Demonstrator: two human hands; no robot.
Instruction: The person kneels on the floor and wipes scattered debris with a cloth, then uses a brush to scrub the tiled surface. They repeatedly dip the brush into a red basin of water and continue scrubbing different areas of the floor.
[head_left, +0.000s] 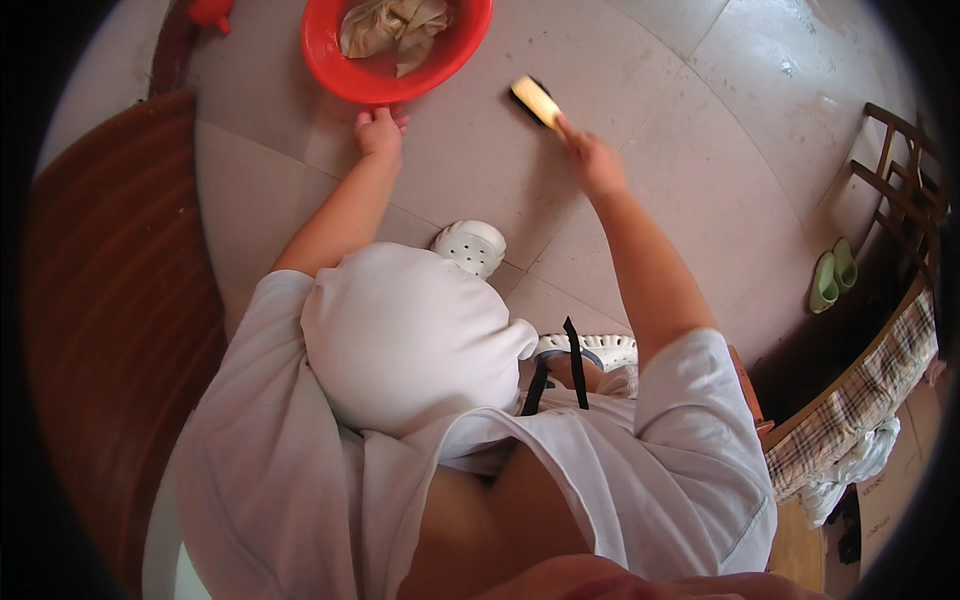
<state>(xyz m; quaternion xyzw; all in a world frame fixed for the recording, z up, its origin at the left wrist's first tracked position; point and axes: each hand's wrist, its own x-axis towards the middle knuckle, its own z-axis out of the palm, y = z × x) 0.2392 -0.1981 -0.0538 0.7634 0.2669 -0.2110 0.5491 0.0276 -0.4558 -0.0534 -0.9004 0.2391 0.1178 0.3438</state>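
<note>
My left hand (380, 135) is at the near edge of a red plastic basin (319, 67), its fingers up against the rim. Whether they grip the rim does not show clearly. Inside the basin lies a crumpled beige cloth (397, 30), which looks wet. To the right, my right hand (596, 161) holds the handle end of a scrubbing brush (538, 99) with a pale yellow back and dark bristles. The brush is over the tiled floor, apart from the basin.
Grey floor tiles (697, 202) spread ahead, wet-looking at the upper right. A ridged brown wooden panel (112, 315) stands at left. Green slippers (825, 281) lie at right below a dark wooden rack (900, 180). Checked cloth (855, 405) hangs nearby. A red object (210, 11) lies at upper left.
</note>
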